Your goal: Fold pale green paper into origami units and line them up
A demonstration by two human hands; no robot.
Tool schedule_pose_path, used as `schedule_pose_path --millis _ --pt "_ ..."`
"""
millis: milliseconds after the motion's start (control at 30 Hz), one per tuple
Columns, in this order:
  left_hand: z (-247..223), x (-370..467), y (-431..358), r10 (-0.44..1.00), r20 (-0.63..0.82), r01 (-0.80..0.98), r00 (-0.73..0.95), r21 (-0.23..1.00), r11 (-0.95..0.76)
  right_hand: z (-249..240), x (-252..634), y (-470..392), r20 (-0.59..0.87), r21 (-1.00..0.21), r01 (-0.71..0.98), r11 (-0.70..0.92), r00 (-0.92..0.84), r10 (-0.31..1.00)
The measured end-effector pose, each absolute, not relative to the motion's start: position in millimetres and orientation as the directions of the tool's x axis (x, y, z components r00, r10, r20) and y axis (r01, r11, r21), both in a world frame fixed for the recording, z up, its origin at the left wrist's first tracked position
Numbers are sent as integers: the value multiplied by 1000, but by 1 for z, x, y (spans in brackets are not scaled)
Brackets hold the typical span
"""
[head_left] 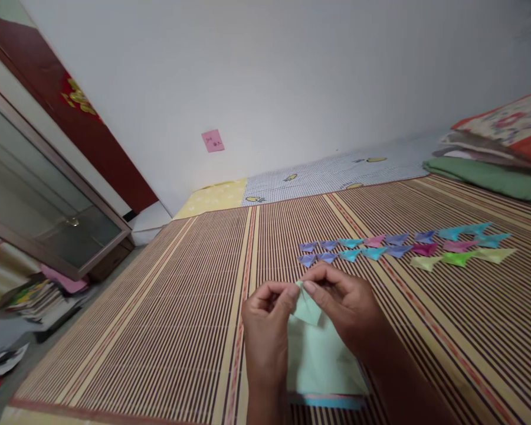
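Many folded shapes [398, 251] beyond, fingers [321, 298] pinching green paper [308, 311] above stacked sheets [325, 361]

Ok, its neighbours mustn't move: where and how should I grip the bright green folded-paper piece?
Probably pinch the bright green folded-paper piece by its near point, coming from the person's side: that tip juts free, while its side corners sit close to pale yellow folded-paper pieces.

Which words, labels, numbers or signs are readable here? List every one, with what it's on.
None is readable.
Pink note on the wall: small dark marks, too small to read.
Stacked papers, lower left: too blurred to make out any print.
Green folded paper: no writing visible.
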State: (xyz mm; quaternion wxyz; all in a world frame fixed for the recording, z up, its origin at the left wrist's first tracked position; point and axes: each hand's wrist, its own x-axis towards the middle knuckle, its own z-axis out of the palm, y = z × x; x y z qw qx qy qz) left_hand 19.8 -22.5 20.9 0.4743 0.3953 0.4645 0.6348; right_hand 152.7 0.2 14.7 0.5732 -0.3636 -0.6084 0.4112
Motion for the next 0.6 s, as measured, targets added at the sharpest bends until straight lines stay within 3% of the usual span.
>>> schedule_pose_path --millis 100,433,600 --pt "15 17 -21 979 59 -279 -194 954 -113 16 150 -1 362 -931 -60 360 -33 931" --pt "19 19 -20 969 88 -66 -231 992 -106 13 147 1 349 -936 -55 348 -18 937" --pt "23 20 -24 963 126 -2 -238 992 -130 11 152 4 309 -947 -126 295 -115 944"
